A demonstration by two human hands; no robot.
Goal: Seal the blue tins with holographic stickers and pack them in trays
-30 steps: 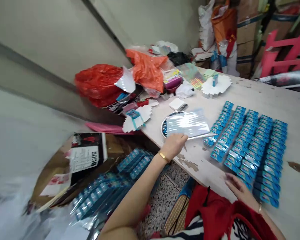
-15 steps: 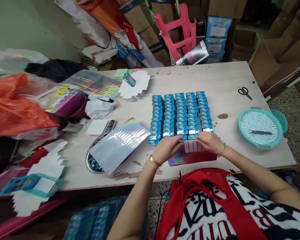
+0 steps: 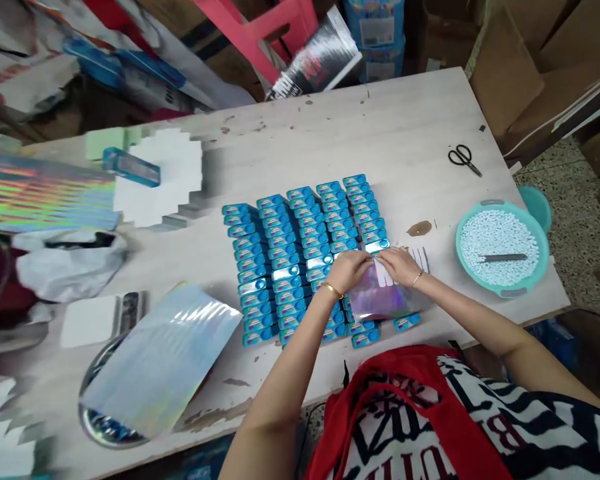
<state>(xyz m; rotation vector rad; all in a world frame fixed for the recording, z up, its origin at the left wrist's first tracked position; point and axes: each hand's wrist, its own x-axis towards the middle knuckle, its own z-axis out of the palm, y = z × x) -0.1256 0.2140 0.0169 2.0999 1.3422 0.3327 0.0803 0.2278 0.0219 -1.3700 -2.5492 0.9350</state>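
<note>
Nearer the body than the fingers of the left hand (image 3: 347,273) and right hand (image 3: 399,265), an iridescent sheet (image 3: 380,300) hides some of the blue boxes (image 3: 256,310), whose small print is unreadable. Well left of the fingers, a silvery sheet (image 3: 165,360) covers most of a round tray (image 3: 94,435). Beyond the fingers, the top edge crops a pink stool (image 3: 265,33).

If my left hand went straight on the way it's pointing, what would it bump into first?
Most likely the fingertips of your right hand, just past your left hand at the shiny sheet, though their depth is unclear.
</note>
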